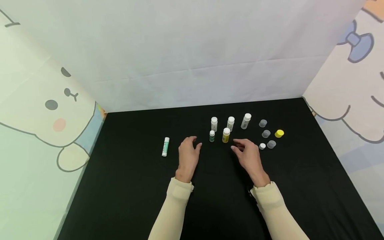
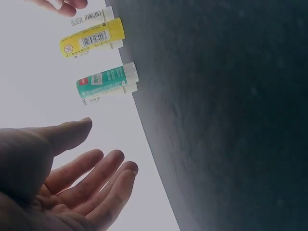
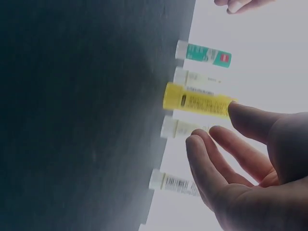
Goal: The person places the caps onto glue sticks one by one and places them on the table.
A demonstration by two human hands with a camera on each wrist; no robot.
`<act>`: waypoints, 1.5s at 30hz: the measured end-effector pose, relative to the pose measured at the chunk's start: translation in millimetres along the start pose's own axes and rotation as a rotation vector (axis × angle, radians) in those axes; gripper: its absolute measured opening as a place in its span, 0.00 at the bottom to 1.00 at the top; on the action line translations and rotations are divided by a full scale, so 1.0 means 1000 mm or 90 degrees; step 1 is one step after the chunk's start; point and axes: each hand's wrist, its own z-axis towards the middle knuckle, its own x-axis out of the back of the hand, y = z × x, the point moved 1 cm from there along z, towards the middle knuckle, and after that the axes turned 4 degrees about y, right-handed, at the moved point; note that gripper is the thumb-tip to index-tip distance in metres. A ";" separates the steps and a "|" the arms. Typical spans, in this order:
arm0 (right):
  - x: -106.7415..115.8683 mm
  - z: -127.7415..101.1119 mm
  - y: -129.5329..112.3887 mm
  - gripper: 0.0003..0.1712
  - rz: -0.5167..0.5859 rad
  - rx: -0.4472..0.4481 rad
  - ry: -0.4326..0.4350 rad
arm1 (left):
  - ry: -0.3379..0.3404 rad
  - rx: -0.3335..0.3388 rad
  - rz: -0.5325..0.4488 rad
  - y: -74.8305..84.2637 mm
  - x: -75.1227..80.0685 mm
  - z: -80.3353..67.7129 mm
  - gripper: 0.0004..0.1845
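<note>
Five small bottles stand in a group on the black table (image 1: pixel 135 200): three white ones (image 1: pixel 230 123) at the back, a green-labelled one (image 1: pixel 212 136) and a yellow one (image 1: pixel 226 135) in front. My left hand (image 1: pixel 192 143) hovers just left of the green bottle, fingers relaxed, holding nothing. My right hand (image 1: pixel 240 146) hovers just right of the yellow bottle, also empty. The left wrist view shows my left hand (image 2: pixel 103 142) with its palm bare, near the green bottle (image 2: pixel 107 82) and yellow bottle (image 2: pixel 91 39). In the right wrist view my right hand (image 3: pixel 214 127) has its thumb close to the yellow bottle (image 3: pixel 195 101).
A white tube with a green label (image 1: pixel 165 146) lies to the left of my left hand. To the right of the bottles lie loose caps: three clear ones (image 1: pixel 266 134), a white one (image 1: pixel 262 146) and a yellow one (image 1: pixel 279 133). Cloth walls enclose the table.
</note>
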 end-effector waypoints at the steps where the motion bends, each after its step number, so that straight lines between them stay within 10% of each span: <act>1: 0.002 0.001 0.001 0.18 -0.001 -0.004 0.003 | -0.003 0.001 -0.003 0.000 -0.001 0.000 0.17; 45: 0.051 0.007 0.042 0.20 -0.099 -0.051 0.102 | -0.063 0.018 -0.019 0.022 -0.037 0.011 0.21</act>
